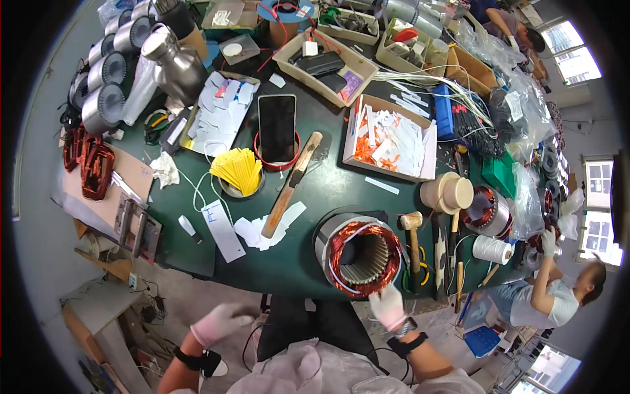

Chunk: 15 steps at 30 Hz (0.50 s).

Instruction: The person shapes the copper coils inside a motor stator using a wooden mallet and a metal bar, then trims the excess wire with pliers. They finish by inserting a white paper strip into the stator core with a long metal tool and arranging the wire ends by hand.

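A motor stator with copper windings and a toothed bore lies at the front edge of the green table, its open end toward me. My right hand, in a pale glove, is at the lower right of its winding, fingers bent against the copper rim. Over my lap, off the table's edge, my left hand is also gloved. Its fingers are loosely bent and apart, with nothing visible in them. Right of the stator lies a wooden mallet, with green-and-yellow-handled scissors beside it.
A wooden stick, a phone, a bowl of yellow strips and a box of paper slips occupy the table. White cord and another stator stand right. A co-worker works at far right.
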Tool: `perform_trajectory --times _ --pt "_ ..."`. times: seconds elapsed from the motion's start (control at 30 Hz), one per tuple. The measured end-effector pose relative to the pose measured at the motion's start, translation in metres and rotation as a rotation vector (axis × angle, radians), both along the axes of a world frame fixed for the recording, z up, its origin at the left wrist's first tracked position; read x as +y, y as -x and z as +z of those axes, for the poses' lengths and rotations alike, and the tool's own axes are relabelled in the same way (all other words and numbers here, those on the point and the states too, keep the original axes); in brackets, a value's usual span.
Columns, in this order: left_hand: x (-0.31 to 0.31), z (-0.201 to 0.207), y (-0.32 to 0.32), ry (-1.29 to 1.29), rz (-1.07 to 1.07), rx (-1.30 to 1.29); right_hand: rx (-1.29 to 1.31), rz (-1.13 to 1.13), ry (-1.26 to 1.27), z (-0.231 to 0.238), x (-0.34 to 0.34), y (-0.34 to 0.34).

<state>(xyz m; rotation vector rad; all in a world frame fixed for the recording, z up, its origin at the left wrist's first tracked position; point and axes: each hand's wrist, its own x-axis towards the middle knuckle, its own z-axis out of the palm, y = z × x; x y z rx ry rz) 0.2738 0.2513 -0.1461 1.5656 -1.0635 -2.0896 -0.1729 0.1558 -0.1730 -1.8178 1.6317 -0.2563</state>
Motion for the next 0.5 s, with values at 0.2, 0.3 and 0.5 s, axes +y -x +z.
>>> perform_trajectory --times 0.2,0.3,0.5 --pt "0.179 -0.271 0.028 -0.027 -0.061 -0.603 -0.150 -0.128 0.080 -0.049 -0.001 0.028" --pt "0.193 -0.351 0.082 -0.030 -0.306 -0.553 -0.200 -0.128 -0.052 -0.054 0.007 0.054" --pt "0.311 -0.477 0.113 -0.051 -0.846 -0.598 0.073 0.041 -0.001 -0.056 0.005 0.045"
